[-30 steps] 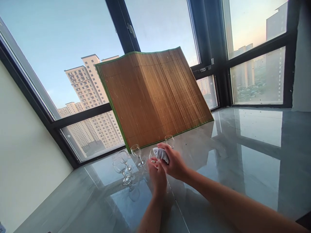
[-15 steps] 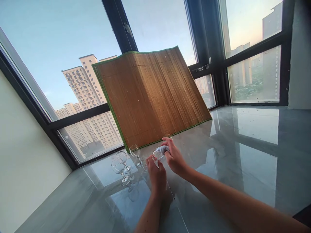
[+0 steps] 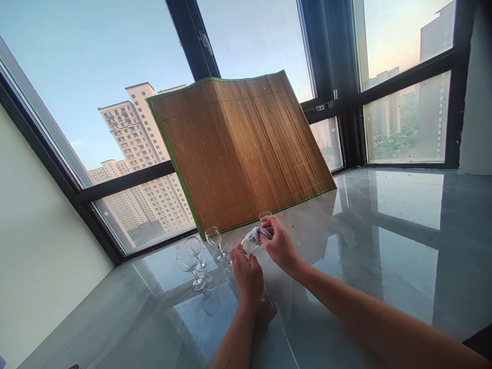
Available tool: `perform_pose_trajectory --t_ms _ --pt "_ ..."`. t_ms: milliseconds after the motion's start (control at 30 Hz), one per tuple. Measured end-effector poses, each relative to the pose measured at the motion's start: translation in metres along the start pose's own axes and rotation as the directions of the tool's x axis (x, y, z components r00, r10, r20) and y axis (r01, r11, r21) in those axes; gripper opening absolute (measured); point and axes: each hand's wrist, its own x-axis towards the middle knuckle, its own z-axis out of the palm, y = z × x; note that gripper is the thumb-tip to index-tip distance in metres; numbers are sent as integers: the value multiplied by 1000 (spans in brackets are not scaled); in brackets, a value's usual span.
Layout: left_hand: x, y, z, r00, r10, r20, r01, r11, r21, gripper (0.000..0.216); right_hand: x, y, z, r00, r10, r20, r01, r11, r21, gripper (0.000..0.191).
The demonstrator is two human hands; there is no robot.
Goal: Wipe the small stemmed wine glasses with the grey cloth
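My left hand (image 3: 248, 274) is closed on a wine glass (image 3: 248, 246), which lies tilted on its side in the air. At the glass's mouth my right hand (image 3: 281, 247) pinches a bunched pale grey cloth (image 3: 254, 235), part of it seemingly inside the bowl. To the left stand upright clear wine glasses: one in front (image 3: 187, 260), one just behind it (image 3: 202, 264), and one nearer the mat (image 3: 213, 237). Another glass (image 3: 265, 214) shows its rim behind my right fingers, its lower part hidden.
A brown slatted mat (image 3: 246, 154) with green edging leans against the dark window frame (image 3: 338, 77). Under everything lies a glossy grey tiled surface (image 3: 346, 287). A pale wall (image 3: 34, 241) rises at the left.
My right hand has moved slightly outward and right from the glass, and more of the grey cloth shows at its mouth. The left hand keeps its hold. The view has shifted slightly.
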Motion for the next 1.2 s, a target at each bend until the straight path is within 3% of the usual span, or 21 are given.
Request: perform_pose_trajectory --t_ms 300,867,1033,1200 --pt "1 -4 3 998 60 -37 -59 998 10 28 -6 -2 3 994 -41 97 44 999 -24 29" --pt "0 -3 3 1000 -2 -22 1 999 -44 33 -9 -11 -2 960 -1 278 -26 995 92 30" --pt "1 -3 2 999 -16 -43 15 1000 -22 30 -7 -13 -5 923 1 385 -66 985 157 37" --pt "2 -3 -3 999 -21 -28 21 1000 -2 29 -6 -18 -13 843 3 537 -45 997 64 55"
